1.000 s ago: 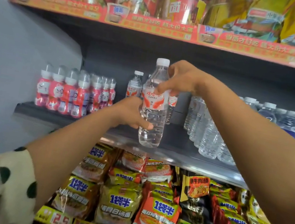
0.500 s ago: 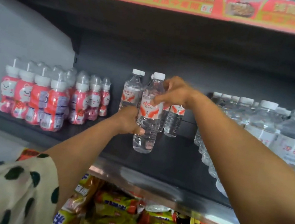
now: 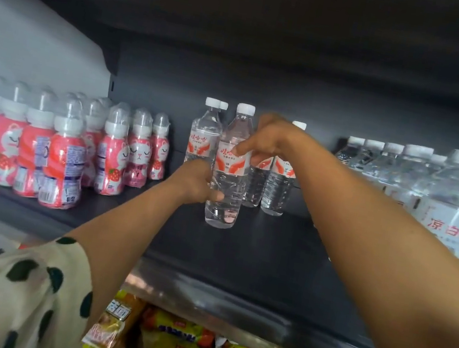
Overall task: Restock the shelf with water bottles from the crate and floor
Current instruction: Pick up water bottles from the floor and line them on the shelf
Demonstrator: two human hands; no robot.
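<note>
Both hands hold one water bottle standing on the shelf: left hand at 9 o'clock, right hand at 1 o'clock.

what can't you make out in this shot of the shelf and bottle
Head view only:
- Left hand fingers: wrapped behind the held water bottle.
- Bottle behind the right hand: only its cap and lower body show.
- Whether the held bottle's base touches the shelf: too close to tell.
- Snack packets below: cut off by the bottom edge, blurred.
- Crate and floor: out of frame.
</note>
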